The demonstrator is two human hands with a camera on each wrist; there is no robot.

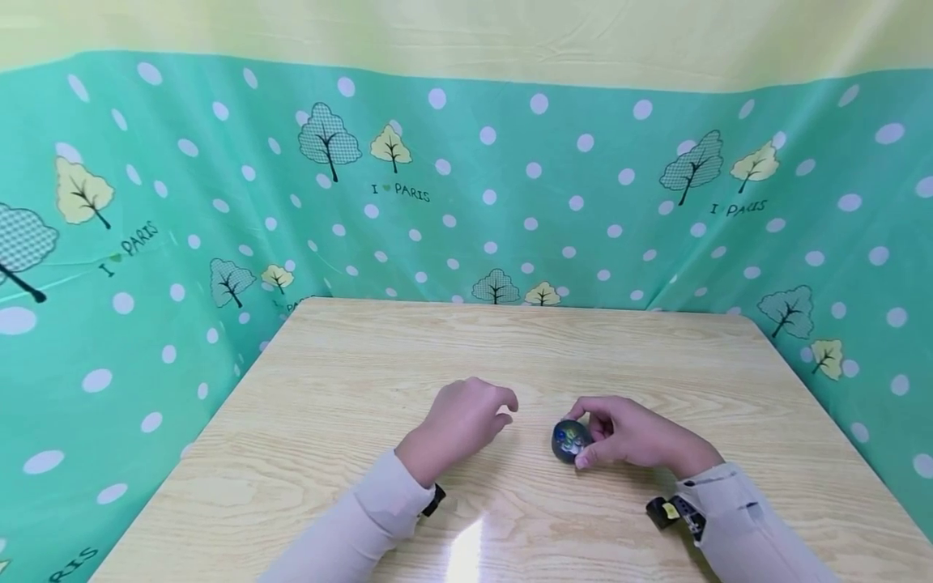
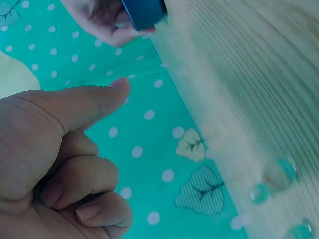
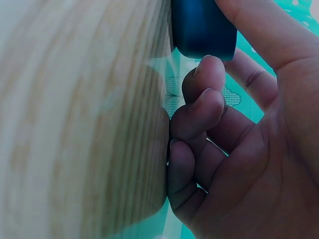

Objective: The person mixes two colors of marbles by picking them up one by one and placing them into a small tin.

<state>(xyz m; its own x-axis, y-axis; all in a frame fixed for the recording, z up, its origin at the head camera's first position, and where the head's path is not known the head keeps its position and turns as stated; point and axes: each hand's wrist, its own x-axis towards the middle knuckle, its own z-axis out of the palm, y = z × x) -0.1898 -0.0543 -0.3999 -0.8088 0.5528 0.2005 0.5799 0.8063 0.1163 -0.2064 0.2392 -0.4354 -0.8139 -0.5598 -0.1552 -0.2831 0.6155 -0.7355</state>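
A small round tin-like container [image 1: 569, 440], dark with a shiny blue and green pattern on top, sits on the wooden table. My right hand [image 1: 634, 433] holds it from the right, thumb at the near edge and index finger at the far edge. In the right wrist view its smooth dark blue side [image 3: 204, 32] shows, with the other fingers curled below it by the tabletop. My left hand [image 1: 466, 417] hovers left of the container, fingers loosely bent and holding nothing. In the left wrist view the container's blue side [image 2: 144, 12] appears at the top.
Clear, glass-like round shapes [image 2: 279, 174] show at the lower right of the left wrist view. The pale wood table [image 1: 364, 348] reaches back to a green dotted curtain [image 1: 466, 178]. Dark wrist devices [image 1: 666, 512] sit under the sleeves.
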